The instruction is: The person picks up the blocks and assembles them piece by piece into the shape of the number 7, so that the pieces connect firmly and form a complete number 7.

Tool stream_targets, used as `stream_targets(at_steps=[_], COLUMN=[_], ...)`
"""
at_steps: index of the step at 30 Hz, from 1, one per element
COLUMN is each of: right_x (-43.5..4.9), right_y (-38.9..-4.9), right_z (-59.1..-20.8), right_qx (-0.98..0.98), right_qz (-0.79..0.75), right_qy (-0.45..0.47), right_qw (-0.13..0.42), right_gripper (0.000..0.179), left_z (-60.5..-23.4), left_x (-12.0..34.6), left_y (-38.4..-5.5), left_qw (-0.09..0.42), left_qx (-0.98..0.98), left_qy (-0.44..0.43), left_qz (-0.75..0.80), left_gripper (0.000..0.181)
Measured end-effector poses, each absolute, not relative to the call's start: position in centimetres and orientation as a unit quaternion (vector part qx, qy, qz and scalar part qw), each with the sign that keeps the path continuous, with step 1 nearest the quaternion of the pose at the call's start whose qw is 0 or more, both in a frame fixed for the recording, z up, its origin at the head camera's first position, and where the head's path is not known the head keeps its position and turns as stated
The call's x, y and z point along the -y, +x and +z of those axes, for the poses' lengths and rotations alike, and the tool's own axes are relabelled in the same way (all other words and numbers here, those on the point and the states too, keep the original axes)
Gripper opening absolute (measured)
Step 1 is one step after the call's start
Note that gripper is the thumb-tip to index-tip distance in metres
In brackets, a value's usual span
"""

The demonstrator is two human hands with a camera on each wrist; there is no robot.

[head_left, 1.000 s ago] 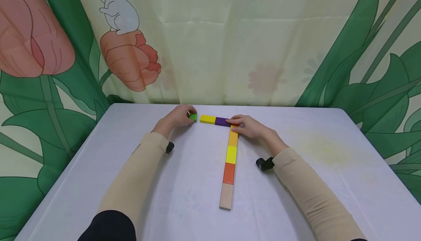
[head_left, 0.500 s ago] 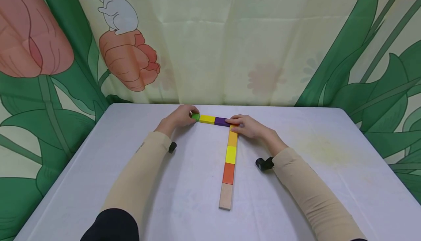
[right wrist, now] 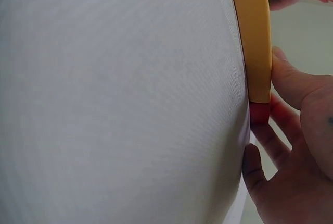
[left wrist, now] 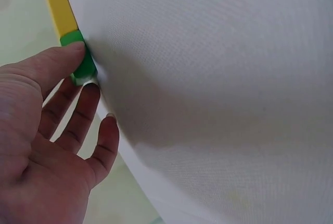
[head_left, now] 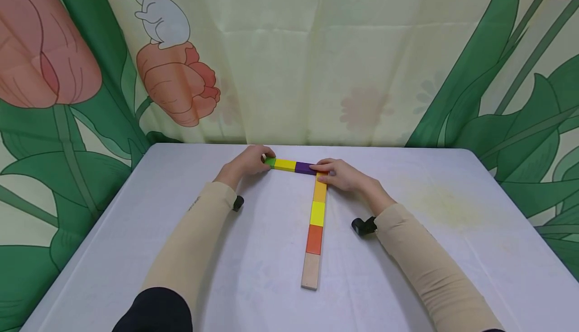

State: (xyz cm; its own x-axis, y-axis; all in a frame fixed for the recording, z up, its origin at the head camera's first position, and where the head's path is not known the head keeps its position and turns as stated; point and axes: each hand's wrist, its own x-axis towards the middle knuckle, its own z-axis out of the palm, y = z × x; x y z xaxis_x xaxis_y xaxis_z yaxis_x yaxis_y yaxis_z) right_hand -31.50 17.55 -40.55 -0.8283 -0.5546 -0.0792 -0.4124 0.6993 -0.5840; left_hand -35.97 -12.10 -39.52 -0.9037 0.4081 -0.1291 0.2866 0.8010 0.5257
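At the far end of the table, my left hand (head_left: 248, 161) pinches a small green block (left wrist: 79, 60) between thumb and fingers. The block's end meets a yellow block (head_left: 285, 164), which a purple block (head_left: 305, 168) follows to the right. My right hand (head_left: 344, 175) is at the corner of the layout. Its fingers lie behind a red block (right wrist: 259, 112), mostly hidden in the head view, while the thumb rests on the orange block (right wrist: 252, 39) adjoining it. From there a column runs toward me: yellow (head_left: 317, 214), orange-red (head_left: 314, 239) and plain wood blocks (head_left: 310, 270).
The blocks lie flat on a white-covered table (head_left: 253, 266), close to its far edge. A printed curtain (head_left: 289, 70) with plants and a rabbit hangs just behind. Dark wrist cameras (head_left: 364, 226) sit under both forearms.
My left hand has moved slightly right, bringing the green block from a small gap up against the yellow block's end. The right hand has stayed in place.
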Motion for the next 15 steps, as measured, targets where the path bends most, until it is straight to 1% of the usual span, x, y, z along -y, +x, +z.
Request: stream_targets(at_steps=[15], right_x=[-17.52], right_y=[-31.47], right_z=[-40.43], right_qx=[-0.915], right_qz=[-0.278], right_qy=[-0.26], right_qw=[0.129], right_gripper=[0.046], left_z=[-39.36], left_x=[12.05], left_y=[-35.81], left_qw=[0.106], left_qx=[-0.942], left_qy=[0.199], left_qz=[0.248], left_gripper=[0.033])
